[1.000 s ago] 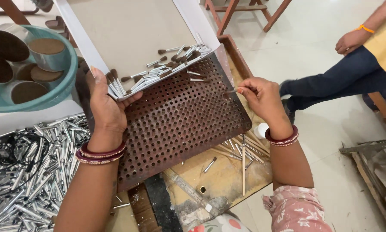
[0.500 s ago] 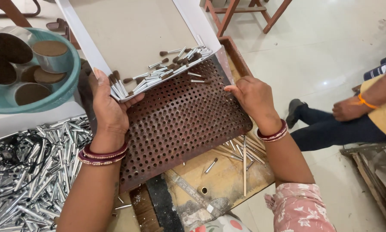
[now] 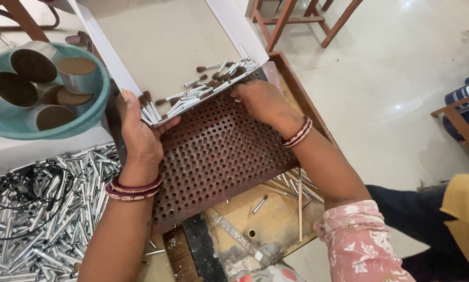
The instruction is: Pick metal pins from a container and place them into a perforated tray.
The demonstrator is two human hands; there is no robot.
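A pale tiled floor (image 3: 401, 68) is seen beyond a wooden table (image 3: 281, 219), on which a brown perforated plate (image 3: 218, 156) is laid. A white tray (image 3: 161, 47) w/ small brown-tipped metal brushes (image 3: 213, 81) is tilted over the plate's top edge. Left hand (image 3: 137, 133): fingers clamped on tray's lower corner. Right hand (image 3: 263, 102): fingers curled among brushes at tray lip; grip can't be told. Loose metal tubes (image 3: 41, 209) are heaped at left, below a teal bowl (image 3: 96, 112).

Single view, head-worn camera: looks steeply down from above the person's own forearms, close over a rust-brown perforated metal plate (image 3: 218, 156) on a wooden workbench (image 3: 276, 219); pale tiled floor (image 3: 401, 68) at right.
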